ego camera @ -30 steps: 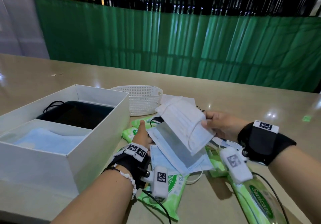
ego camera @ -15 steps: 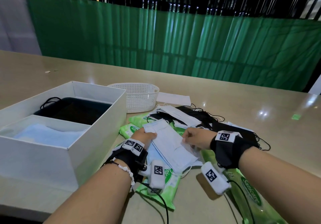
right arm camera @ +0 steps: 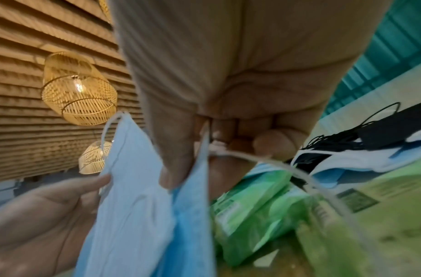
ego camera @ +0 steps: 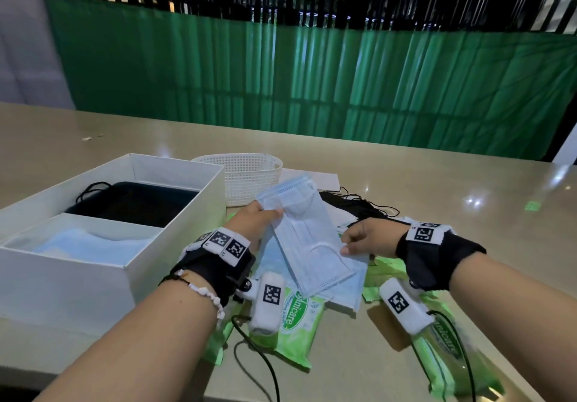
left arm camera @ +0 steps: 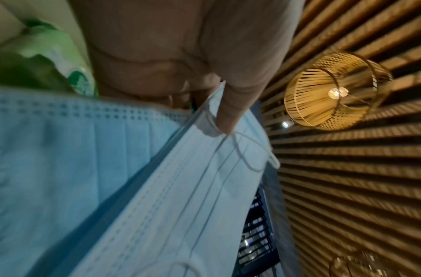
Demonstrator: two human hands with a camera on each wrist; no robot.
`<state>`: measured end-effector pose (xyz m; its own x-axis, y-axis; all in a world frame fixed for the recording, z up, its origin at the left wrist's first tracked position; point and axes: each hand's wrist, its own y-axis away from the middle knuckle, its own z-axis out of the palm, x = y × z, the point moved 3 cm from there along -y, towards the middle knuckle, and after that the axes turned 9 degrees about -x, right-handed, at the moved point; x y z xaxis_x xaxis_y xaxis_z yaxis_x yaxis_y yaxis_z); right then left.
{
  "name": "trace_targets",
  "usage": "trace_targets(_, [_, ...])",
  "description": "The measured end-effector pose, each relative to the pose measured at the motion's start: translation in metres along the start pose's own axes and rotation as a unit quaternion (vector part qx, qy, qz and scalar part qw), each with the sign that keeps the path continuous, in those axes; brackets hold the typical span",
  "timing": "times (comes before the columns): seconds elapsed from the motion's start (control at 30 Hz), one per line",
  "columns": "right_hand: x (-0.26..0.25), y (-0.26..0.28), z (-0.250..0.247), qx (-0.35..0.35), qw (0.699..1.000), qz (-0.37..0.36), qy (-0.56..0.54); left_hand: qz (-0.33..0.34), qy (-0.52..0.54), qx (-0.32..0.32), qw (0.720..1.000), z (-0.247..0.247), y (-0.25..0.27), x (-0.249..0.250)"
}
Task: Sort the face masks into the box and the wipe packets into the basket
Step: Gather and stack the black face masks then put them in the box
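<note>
- white box (ego camera: pixel 175 239) already has blue masks in the near compartment and black ones in the far one, so some sorting's done
- basket (ego camera: pixel 240 177) looks empty afaict; green wipe packets (ego camera: pixel 290 320) all on the table
- both hands, left hand (ego camera: pixel 253 223) and right hand (ego camera: pixel 371 239), pinch a blue mask (ego camera: pixel 306 239) above the pile; black masks (ego camera: pixel 352 208) still waiting
</note>
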<state>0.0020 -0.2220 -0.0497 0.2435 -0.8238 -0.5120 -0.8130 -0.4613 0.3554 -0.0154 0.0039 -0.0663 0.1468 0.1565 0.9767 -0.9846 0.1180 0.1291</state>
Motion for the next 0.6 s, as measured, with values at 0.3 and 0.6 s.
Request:
trace_targets(0.3, [0.042,0.029,-0.028,0.119,0.983,0.044,-0.131,-0.113,0.052,0.06,0.99,-0.011,-0.001,-0.025])
trace_targets(0.6, [0.034,0.038,-0.052,0.23,0.817,-0.108,-0.518,-0.106,0.118,0.078,0.984,-0.005,-0.004,-0.029])
